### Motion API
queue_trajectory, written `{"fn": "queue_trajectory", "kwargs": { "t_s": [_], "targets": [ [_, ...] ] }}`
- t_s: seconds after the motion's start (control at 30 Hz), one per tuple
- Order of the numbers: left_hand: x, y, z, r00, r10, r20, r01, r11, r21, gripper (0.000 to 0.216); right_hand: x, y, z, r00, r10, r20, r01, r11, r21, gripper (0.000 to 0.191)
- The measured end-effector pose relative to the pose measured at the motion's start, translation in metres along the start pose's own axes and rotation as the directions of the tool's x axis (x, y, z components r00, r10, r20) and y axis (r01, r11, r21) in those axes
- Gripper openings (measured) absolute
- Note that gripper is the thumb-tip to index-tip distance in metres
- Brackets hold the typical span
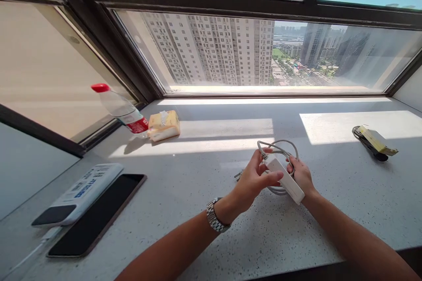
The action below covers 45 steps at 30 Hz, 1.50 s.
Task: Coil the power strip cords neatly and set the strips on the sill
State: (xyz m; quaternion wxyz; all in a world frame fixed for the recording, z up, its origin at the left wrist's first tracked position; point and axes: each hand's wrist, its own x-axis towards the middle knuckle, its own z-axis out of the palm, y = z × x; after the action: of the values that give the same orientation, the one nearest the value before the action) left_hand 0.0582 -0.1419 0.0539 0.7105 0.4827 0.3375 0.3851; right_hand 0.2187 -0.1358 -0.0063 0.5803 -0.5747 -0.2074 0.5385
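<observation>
My left hand [252, 180], with a metal-band watch [216, 215] on its wrist, is closed around the upper end of a white power strip [286, 181]. The strip is tilted above the counter, its lower end towards my right wrist; no sockets show on the visible faces. A grey-white cord [280, 142] leaves its upper end and runs in loose loops. My right hand [300, 175] grips those loops on the far side of the strip, its fingers partly hidden. Left of my left hand, the plug's prongs [238, 176] stick out, the rest of the plug being covered.
On the speckled counter [184, 237], a smartphone [99, 215] lies beside a white device with a dark panel [79, 193] and a white cable [28, 258]. A red-capped bottle [123, 109] and tissue pack [165, 126] stand by the window. Far right is a yellowish block [377, 138] with dark cable.
</observation>
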Motion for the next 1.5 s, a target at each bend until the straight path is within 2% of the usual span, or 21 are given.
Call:
{"fn": "queue_trajectory", "kwargs": {
  "t_s": [0.27, 0.4, 0.5, 0.63, 0.73, 0.8, 0.9, 1.0, 1.07, 1.2, 1.27, 1.37, 1.43, 1.5],
  "targets": [
    [0.005, -0.003, -0.002, 0.991, -0.004, -0.134, 0.003, 1.000, -0.008, 0.054, 0.005, 0.005, -0.001, 0.993, -0.117, -0.006, 0.117, 0.989, 0.087, 0.046],
    [0.012, -0.003, -0.009, 0.991, 0.031, -0.132, -0.044, 0.994, -0.103, 0.051, 0.005, 0.004, -0.001, 0.999, -0.050, 0.001, 0.049, 0.992, 0.120, 0.043],
    [0.019, -0.008, -0.017, 0.990, 0.086, -0.116, -0.104, 0.982, -0.156, 0.042, 0.004, 0.003, 0.000, 0.997, -0.010, 0.081, -0.002, 0.990, 0.143, 0.042],
    [0.025, -0.017, -0.025, 0.963, 0.242, -0.123, -0.233, 0.969, 0.081, 0.036, 0.000, 0.003, 0.002, 0.979, -0.070, 0.190, 0.042, 0.988, 0.149, 0.045],
    [0.028, -0.023, -0.029, 0.941, 0.330, -0.082, -0.303, 0.923, 0.236, 0.041, -0.005, 0.001, 0.003, 0.964, -0.097, 0.247, 0.070, 0.991, 0.115, 0.043],
    [0.030, -0.026, -0.033, 0.931, 0.352, -0.095, -0.311, 0.902, 0.300, 0.047, -0.007, -0.001, 0.003, 0.960, -0.118, 0.254, 0.086, 0.987, 0.133, 0.041],
    [0.036, -0.027, -0.038, 0.953, 0.281, -0.112, -0.225, 0.906, 0.359, 0.057, -0.008, -0.004, 0.002, 0.960, -0.142, 0.243, 0.098, 0.978, 0.184, 0.036],
    [0.040, -0.021, -0.043, 0.987, 0.162, 0.001, -0.150, 0.915, 0.374, 0.063, -0.008, -0.007, 0.001, 0.959, -0.133, 0.249, 0.078, 0.972, 0.222, 0.035],
    [0.040, -0.014, -0.046, 0.993, 0.098, 0.067, -0.115, 0.935, 0.335, 0.066, -0.009, -0.008, 0.001, 0.957, -0.141, 0.254, 0.081, 0.970, 0.231, 0.036],
    [0.038, -0.008, -0.049, 0.993, 0.005, 0.118, -0.029, 0.978, 0.207, 0.074, -0.009, -0.009, 0.001, 0.938, -0.144, 0.315, 0.092, 0.980, 0.176, 0.035],
    [0.039, -0.010, -0.051, 0.996, 0.017, 0.090, -0.032, 0.985, 0.168, 0.074, -0.008, -0.009, 0.000, 0.931, -0.133, 0.339, 0.089, 0.986, 0.143, 0.036],
    [0.042, -0.016, -0.050, 0.998, 0.066, -0.016, -0.063, 0.989, 0.137, 0.073, -0.005, -0.008, -0.002, 0.928, -0.099, 0.359, 0.073, 0.994, 0.086, 0.041],
    [0.044, -0.019, -0.047, 0.992, 0.102, -0.072, -0.089, 0.982, 0.168, 0.067, -0.002, -0.005, -0.003, 0.926, -0.062, 0.374, 0.063, 0.998, 0.011, 0.045],
    [0.045, -0.021, -0.045, 0.985, 0.146, -0.095, -0.120, 0.964, 0.238, 0.057, 0.001, 0.000, -0.004, 0.941, -0.055, 0.334, 0.078, 0.995, -0.057, 0.053]
  ]
}}
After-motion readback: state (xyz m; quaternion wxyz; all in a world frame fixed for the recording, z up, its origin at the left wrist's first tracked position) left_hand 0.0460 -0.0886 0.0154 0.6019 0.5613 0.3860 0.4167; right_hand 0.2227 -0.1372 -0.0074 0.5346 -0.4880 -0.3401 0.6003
